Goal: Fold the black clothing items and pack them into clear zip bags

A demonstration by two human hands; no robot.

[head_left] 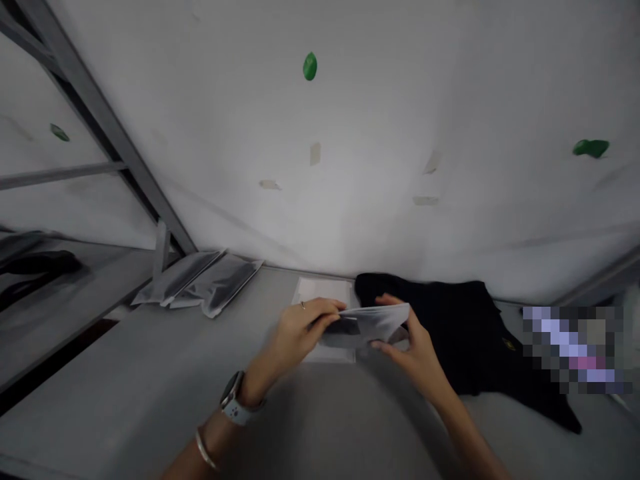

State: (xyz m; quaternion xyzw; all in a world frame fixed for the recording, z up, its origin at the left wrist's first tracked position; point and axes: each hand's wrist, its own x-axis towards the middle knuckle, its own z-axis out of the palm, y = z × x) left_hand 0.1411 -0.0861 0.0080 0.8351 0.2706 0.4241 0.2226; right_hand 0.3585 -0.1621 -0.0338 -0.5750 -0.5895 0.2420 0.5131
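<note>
A frosted, see-through plastic bag [377,324] is held up above the grey surface between my two hands. My left hand [303,328] pinches the bag's upper edge at its left end, thumb against fingers. At the other end, my right hand [407,340] grips the bag, with some fingers behind the film and the thumb low in front. Part of the right fingers is hidden by the bag. Beneath and behind it lie flat, pale plastic bags [327,288]. Close by on the right is a folded-over black garment [440,327] with a small yellow mark.
Several filled frosted bags [215,283] lie at the back left, by a grey metal frame [110,113]. A white wall [370,233] with tape pieces and green patches rises behind the grey table [150,373]. A blurred-out, pixelated patch covers something at the right edge.
</note>
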